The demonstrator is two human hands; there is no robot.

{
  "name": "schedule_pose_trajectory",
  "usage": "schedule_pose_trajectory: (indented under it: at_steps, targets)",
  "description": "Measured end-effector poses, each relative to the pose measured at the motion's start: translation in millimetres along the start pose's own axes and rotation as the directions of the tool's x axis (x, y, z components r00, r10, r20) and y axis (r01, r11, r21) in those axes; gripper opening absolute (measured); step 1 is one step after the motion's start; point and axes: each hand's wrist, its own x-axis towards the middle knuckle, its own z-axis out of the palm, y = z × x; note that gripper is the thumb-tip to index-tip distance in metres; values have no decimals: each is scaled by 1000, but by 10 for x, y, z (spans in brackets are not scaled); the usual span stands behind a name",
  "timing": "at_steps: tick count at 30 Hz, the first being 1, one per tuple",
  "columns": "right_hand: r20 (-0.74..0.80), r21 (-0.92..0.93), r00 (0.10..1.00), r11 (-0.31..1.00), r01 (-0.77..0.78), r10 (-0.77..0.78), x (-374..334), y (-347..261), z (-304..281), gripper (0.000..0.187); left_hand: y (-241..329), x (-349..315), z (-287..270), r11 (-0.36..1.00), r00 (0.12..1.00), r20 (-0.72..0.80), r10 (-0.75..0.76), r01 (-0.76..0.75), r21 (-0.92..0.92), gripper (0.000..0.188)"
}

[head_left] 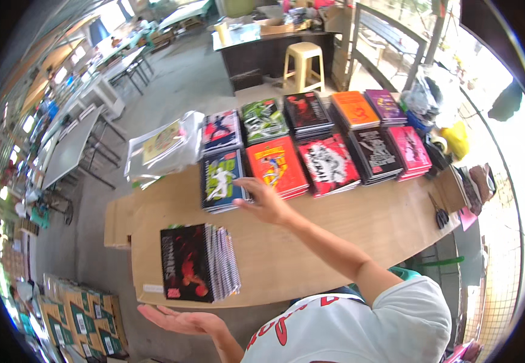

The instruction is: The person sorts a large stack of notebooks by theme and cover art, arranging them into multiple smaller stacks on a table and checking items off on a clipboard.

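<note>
My right hand (266, 204) reaches over the table, fingers apart, at the right edge of a notebook stack with a blue and green cover (219, 178). Whether the fingertips touch it I cannot tell. Palm up and holding nothing, my left hand (182, 320) is just off the table's near edge. Close by lies a tall, fanned stack of notebooks with a black and red cover (185, 263), its bound edges showing on the right. Beyond my right hand sit two rows of notebook stacks, among them an orange-red one (277, 166) and a red, white and black one (329, 163).
Clear plastic bags (175, 148) lie at the table's far left. Black-handled scissors (439, 215) rest at the right, near a brown cardboard piece (447, 190). A yellow stool (303, 65) stands behind the table (311, 248). Cartons (84, 317) are stacked on the floor at lower left.
</note>
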Motion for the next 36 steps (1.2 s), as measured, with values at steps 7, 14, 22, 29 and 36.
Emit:
schedule_pose_trajectory:
  at_steps: [7, 14, 22, 29, 36]
  targets:
    - [-430, -359, 847, 801, -479, 313, -301, 1421, -2973, 27, 1472, -863, 2441, 828, 444, 756, 480, 55, -558, 45]
    - [-279, -643, 778, 492, -587, 563, 290, 3250, -4720, 43, 2862, -2321, 5013, 504, -138, 570, 810, -335, -796, 47]
    - [-279, -744, 636, 257, -617, 719, 902, 3584, -4450, 85, 2958, -2791, 5695, 404, -158, 513, 843, -443, -800, 78]
    - [-343, -720, 912, 560, -409, 226, 492, 3007, -5161, 37, 3188, -1646, 4697, 377, -176, 446, 878, -323, -868, 20]
    - [-362, -50, 932, 998, -47, 26, 11, 257, -3672, 49, 1528, 868, 1531, 967, 563, 812, -150, 253, 4, 70]
